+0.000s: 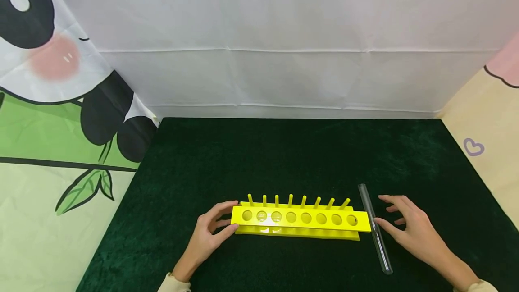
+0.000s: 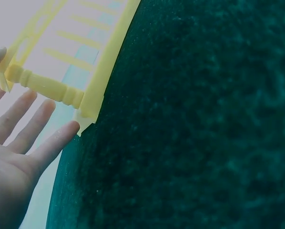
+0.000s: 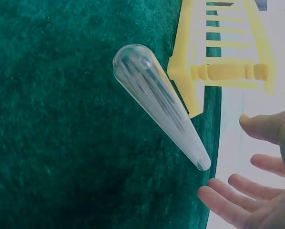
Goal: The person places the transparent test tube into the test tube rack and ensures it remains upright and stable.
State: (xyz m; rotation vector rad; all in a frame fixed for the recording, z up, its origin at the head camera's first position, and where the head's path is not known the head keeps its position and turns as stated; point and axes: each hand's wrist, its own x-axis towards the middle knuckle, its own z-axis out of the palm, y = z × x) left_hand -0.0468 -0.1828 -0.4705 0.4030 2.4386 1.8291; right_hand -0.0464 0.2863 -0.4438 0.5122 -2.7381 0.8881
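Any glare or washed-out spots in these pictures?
Head view: fairly even light, small glints on the rack and tube; left wrist view: upper left washed out, the rack pale; right wrist view: upper right washed out, streaky reflections along the tube.

The rack [image 1: 298, 225] is coloured yellow; the tube [image 1: 377, 240] at its right is uncoloured, transparent. Dark green is shown by the near cloth [image 1: 259, 157]. The left hanging [image 1: 36, 238] is printed with a black-and-white cartoon [image 1: 61, 87] and green leaves [image 1: 83, 193]; the cream right hanging [image 1: 494, 166] is marked with a purple heart [image 1: 473, 144].
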